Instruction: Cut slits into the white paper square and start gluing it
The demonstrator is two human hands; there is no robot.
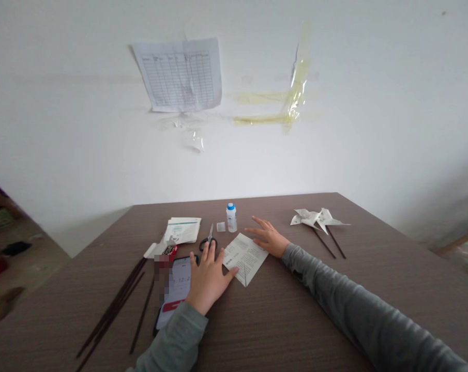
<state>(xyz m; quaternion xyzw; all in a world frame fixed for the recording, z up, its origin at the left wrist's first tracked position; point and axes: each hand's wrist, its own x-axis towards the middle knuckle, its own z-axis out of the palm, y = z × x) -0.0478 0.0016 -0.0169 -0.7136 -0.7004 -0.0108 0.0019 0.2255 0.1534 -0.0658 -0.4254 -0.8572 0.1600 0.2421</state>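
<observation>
A square printed paper [244, 257] lies on the brown table [280, 320], turned like a diamond. My left hand [208, 276] rests flat beside its left corner, fingers stretched out, thumb touching the paper, and partly covers a phone [176, 289] with a lit screen. My right hand [268, 236] lies open at the paper's upper right edge, fingers spread. Neither hand holds anything. Black-handled scissors [209, 240] lie just beyond my left fingertips. A small white glue bottle with a blue cap [231, 217] stands upright behind the paper.
Several dark thin sticks [115, 305] lie at the left. A stack of printed papers [182, 230] and a small box [167, 251] sit behind the phone. Two paper pinwheels on sticks [317, 219] lie at the far right. A printed sheet [179, 75] hangs on the wall.
</observation>
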